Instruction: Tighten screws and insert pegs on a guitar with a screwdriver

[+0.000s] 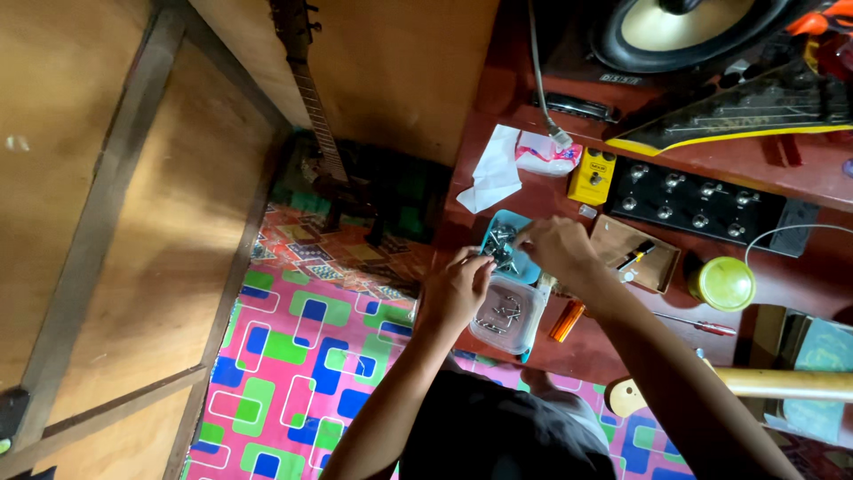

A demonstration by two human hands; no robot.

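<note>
My left hand (pixel 453 292) hovers at the near left edge of a blue tray (pixel 524 268) holding several small metal screws (pixel 500 243), fingers curled over them. My right hand (pixel 558 249) reaches in from the right, fingertips pinched above the same pile of screws. Just below sits a clear plastic container (pixel 509 317) with more metal parts inside, close to my left hand. Whether either hand grips a screw is hidden by the fingers.
On the red-brown table lie an orange lighter (pixel 566 321), a small cardboard box (pixel 636 255), a yellow effects pedal (pixel 593 176), a black pedal board (pixel 697 203), a green-lidded jar (pixel 725 284), a screwdriver (pixel 697 324) and a guitar neck (pixel 755 384). A guitar (pixel 313 107) leans against the wooden wall.
</note>
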